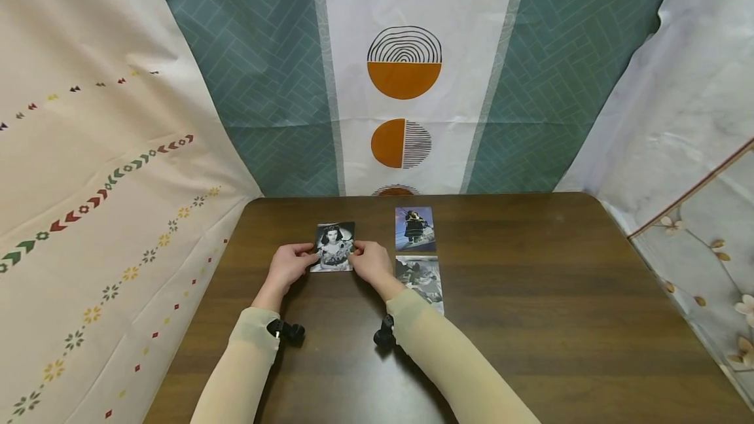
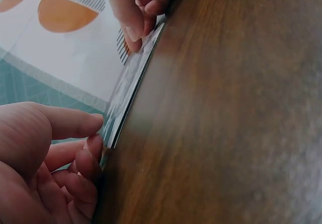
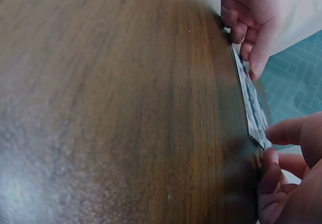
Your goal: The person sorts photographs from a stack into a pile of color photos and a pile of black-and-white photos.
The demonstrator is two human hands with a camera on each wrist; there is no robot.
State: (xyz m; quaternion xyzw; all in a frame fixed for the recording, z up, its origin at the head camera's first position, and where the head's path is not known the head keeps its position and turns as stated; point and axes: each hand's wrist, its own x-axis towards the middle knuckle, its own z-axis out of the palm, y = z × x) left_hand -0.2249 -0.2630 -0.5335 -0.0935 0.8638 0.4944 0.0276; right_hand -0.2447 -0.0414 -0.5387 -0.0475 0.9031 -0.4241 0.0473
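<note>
Leftmost, the left hand [image 1: 292,262] pinches one side of a photo [image 1: 332,247] near the far edge of the worktop [image 1: 530,293], top toward the cloth [image 1: 273,84], long axis front to back; the right hand [image 1: 374,263] pinches its other side, beside two more photos [image 1: 415,229].

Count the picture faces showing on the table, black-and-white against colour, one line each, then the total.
Black-and-white: 2 (the portrait, held at its sides by the left hand and right hand; the partly covered grey picture)
Colour: 1 (the blue-toned picture)
Total: 3
</note>
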